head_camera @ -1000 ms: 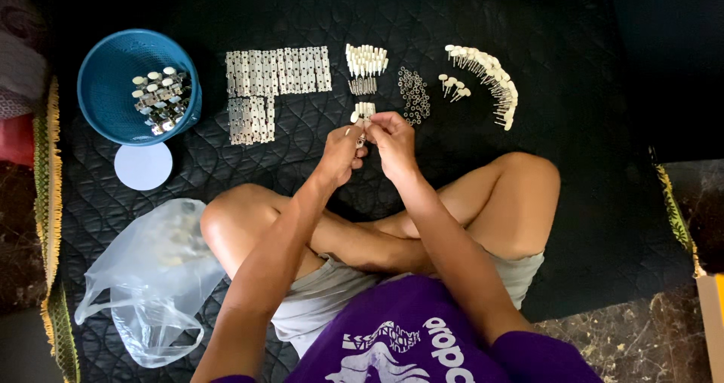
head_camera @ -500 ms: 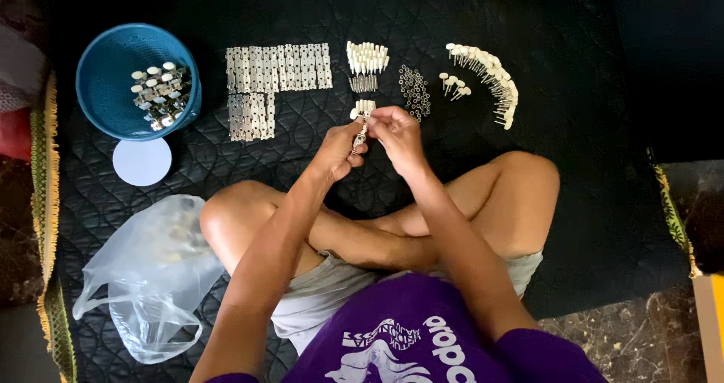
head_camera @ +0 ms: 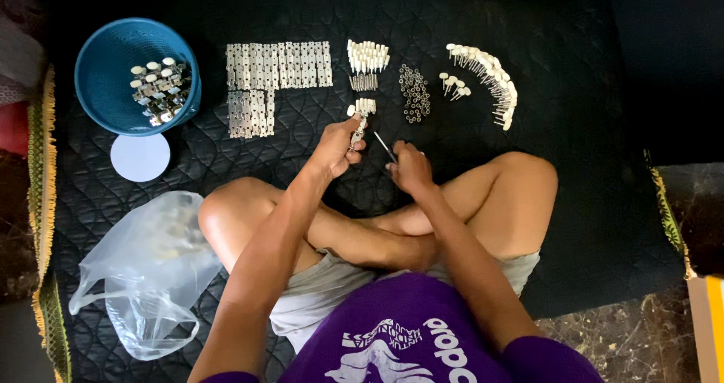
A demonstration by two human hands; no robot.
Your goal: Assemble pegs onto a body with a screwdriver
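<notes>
Left hand gripped a small metal part with a cream-white knob, held just above the black quilted mat. Right hand closed around a thin metal pin-like tool, tip pointed toward the part, the two apart. Beyond the hands: rows of flat silver plates, a bunch of cream-knobbed pegs, a heap of small dark rings, a curved line of white-headed pegs (exact type unclear). Blue plastic bowl held a modest pile of assembled metal pieces; judged early, most stock still loose. White round lid and clear plastic bag lay left.
</notes>
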